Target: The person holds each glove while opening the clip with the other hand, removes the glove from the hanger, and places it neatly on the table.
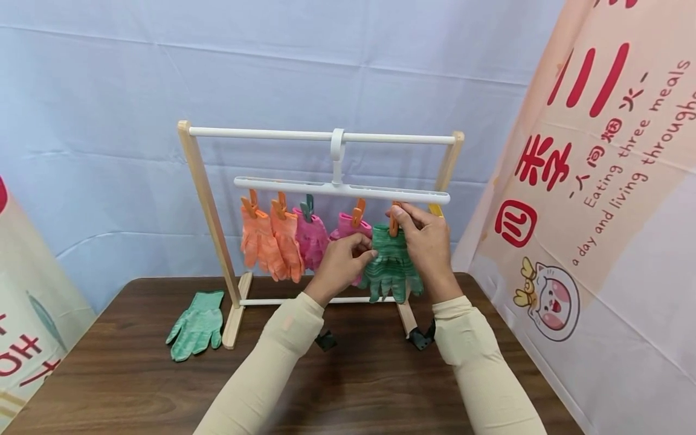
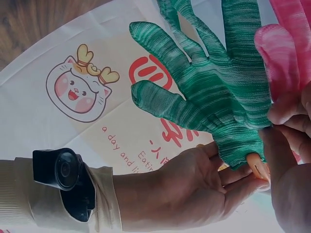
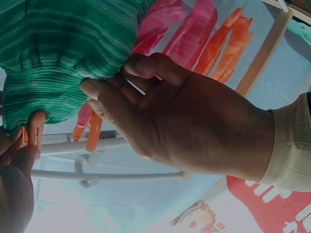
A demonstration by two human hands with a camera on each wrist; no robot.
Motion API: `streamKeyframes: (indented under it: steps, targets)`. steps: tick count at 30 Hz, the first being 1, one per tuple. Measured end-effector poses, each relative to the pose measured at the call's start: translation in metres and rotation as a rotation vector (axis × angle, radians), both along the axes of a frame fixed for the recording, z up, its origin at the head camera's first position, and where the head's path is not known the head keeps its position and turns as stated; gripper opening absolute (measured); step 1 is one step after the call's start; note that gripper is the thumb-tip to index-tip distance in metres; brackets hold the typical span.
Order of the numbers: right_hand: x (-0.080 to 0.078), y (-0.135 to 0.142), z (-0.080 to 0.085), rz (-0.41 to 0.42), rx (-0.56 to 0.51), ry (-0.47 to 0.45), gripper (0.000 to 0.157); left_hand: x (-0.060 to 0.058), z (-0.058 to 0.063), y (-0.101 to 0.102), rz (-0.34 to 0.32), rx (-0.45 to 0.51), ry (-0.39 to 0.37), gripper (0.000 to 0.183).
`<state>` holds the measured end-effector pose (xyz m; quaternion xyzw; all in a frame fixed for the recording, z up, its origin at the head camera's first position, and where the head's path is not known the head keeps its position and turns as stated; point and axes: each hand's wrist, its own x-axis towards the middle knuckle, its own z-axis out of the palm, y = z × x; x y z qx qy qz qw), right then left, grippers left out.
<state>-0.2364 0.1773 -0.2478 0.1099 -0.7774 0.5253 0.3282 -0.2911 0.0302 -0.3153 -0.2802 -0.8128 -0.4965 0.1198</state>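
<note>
A dark green striped glove (image 1: pixel 388 260) hangs fingers down below the right part of a white hanger bar (image 1: pixel 304 187). Its cuff is in an orange clothespin (image 1: pixel 394 226). My right hand (image 1: pixel 429 241) pinches that clothespin from the right. With thumb and index finger, my left hand (image 1: pixel 342 263) pinches the glove's left edge near the cuff, which the right wrist view shows up close on the green knit (image 3: pixel 63 58). Left of it hang pink gloves (image 1: pixel 312 238) and orange gloves (image 1: pixel 263 238), each pinned at the cuff. A dark green clothespin (image 1: pixel 307 208) holds one pink glove.
The hanger hooks onto the white top rod (image 1: pixel 261 133) of a wooden stand (image 1: pixel 206 211). On the brown table (image 1: pixel 136 374), a lighter green glove (image 1: pixel 198 326) lies left of the stand. Something yellow (image 1: pixel 435 209) shows behind my right hand. A printed cloth (image 1: pixel 609 181) hangs at right.
</note>
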Motion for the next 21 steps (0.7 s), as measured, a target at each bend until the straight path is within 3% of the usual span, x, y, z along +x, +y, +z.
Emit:
streamKeyframes:
  steps: [10,17,21]
  targets:
    - [0.005,-0.002,0.002,-0.028,0.027,0.012,0.029,0.004,-0.005,-0.005,-0.016,-0.025,-0.038,0.008]
    - [-0.020,0.014,-0.015,-0.033,0.043,0.001,0.031,0.004,-0.014,-0.017,0.013,-0.037,-0.009,0.005]
    - [-0.022,0.015,-0.015,-0.047,0.060,-0.022,0.035,0.007,-0.016,-0.026,0.026,-0.040,0.014,0.005]
